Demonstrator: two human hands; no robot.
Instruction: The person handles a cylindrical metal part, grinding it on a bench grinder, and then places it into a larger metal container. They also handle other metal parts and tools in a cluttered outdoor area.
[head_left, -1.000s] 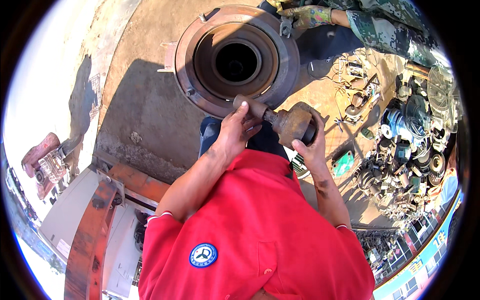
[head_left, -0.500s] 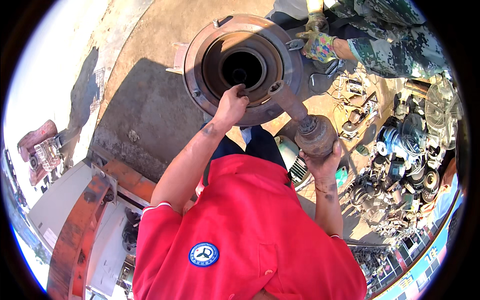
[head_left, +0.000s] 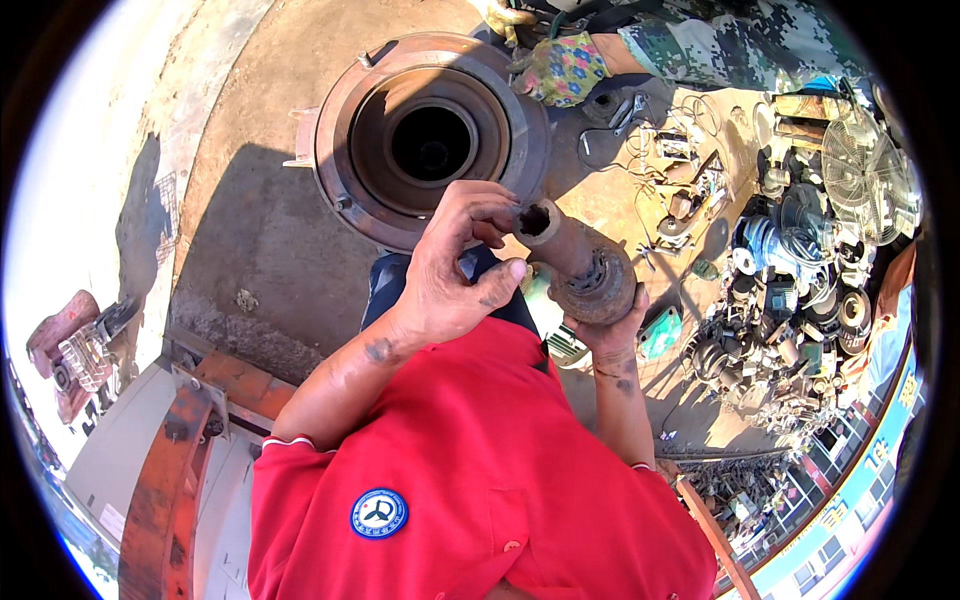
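Observation:
My right hand supports a rusty metal part from below at its wide, rounded end. This hollow shaft part narrows to a tube with a notched open mouth, tilted up toward my left. Beside that mouth is my left hand, fingers apart and thumb stretched out; the fingertips come close to the tube's rim, and I cannot tell whether they touch. In front of me stands a large rusty round housing with stepped rings and a dark central bore.
A co-worker's hand in a flowered glove is at the housing's right rim. Tools and cables lie on the ground at right, beside a heap of scrap parts and a fan guard. An orange steel beam stands at my left.
My left hand has left the housing's bore and come to the tube's mouth. The shaft part has moved closer to my body. The co-worker's gloved hand has shifted to the housing's rim.

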